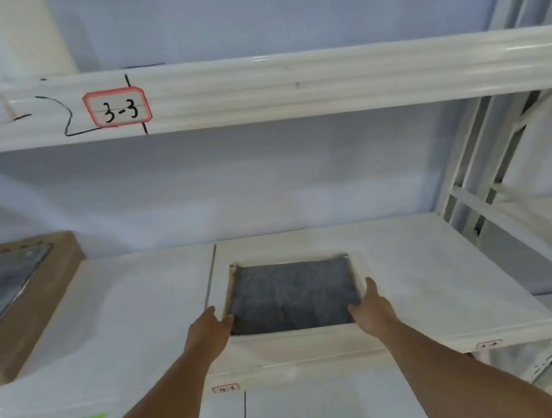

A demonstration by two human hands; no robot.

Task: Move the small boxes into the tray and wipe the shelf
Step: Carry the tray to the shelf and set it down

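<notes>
A shallow cream tray (297, 341) with a dark grey lining sits on the white shelf (136, 310), near its front edge. My left hand (208, 330) grips the tray's left rim and my right hand (371, 307) grips its right rim, thumbs over the inner edge. Nothing lies inside the tray. No small boxes and no cloth are in sight.
A brown cardboard box (31, 310) with a dark sheet on top stands at the shelf's left end. The upper shelf beam (289, 86) carries a label reading 3-3. A metal upright frame (486, 168) bounds the right side. A dark seam (211, 275) runs across the shelf left of the tray.
</notes>
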